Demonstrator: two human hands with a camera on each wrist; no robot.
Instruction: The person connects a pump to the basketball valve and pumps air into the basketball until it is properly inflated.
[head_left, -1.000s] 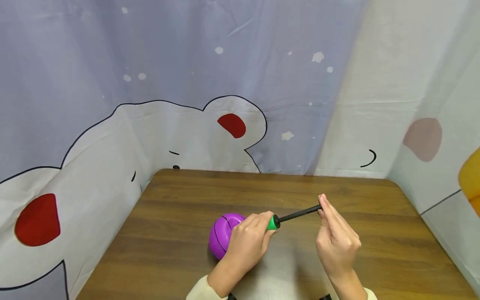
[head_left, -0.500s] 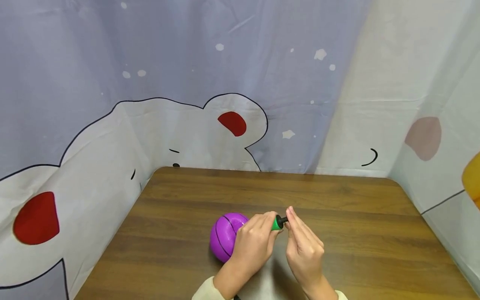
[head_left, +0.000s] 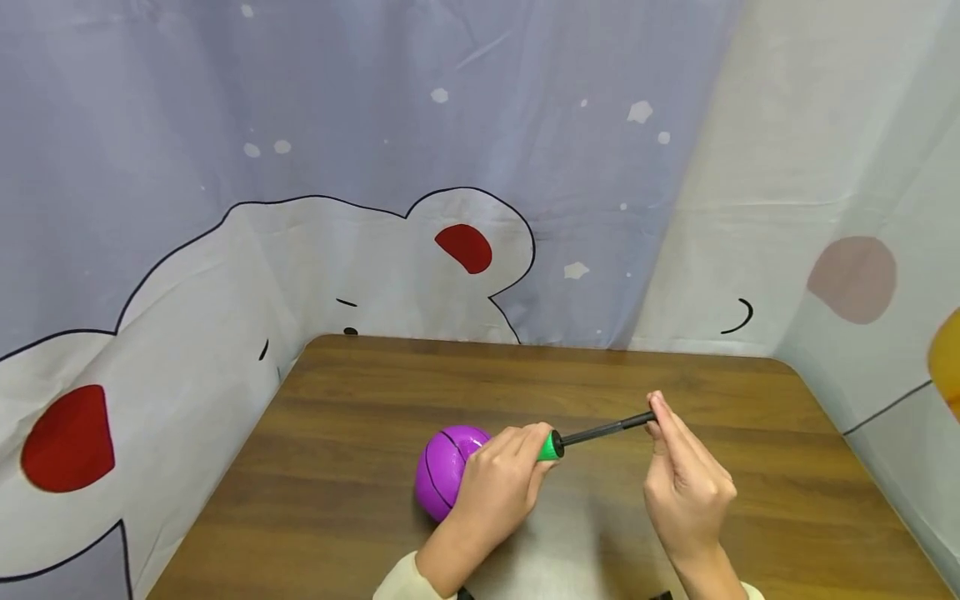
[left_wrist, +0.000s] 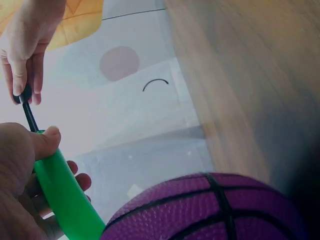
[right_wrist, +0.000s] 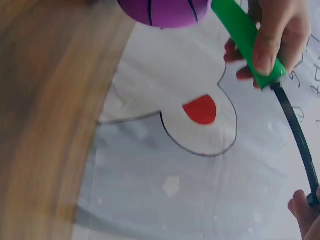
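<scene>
My left hand (head_left: 497,482) grips the green barrel of a hand pump (left_wrist: 65,192), its fingers and thumb wrapped round it near the black collar. The pump's black rod (head_left: 607,429) is drawn out to the right. At the rod's far end, my right hand (head_left: 686,492) pinches the black handle (left_wrist: 22,95) between thumb and fingers. A purple ball with black lines (head_left: 442,473) sits at the barrel's other end, partly behind the left hand. Where the pump meets the ball is hidden.
The hands and ball are over a brown wood-grain table (head_left: 360,400). A printed curtain (head_left: 600,167) hangs behind the table and along its sides.
The right hand pushed the rod left almost fully into the barrel, then drew it out to the right again. The left hand and ball shifted only slightly.
</scene>
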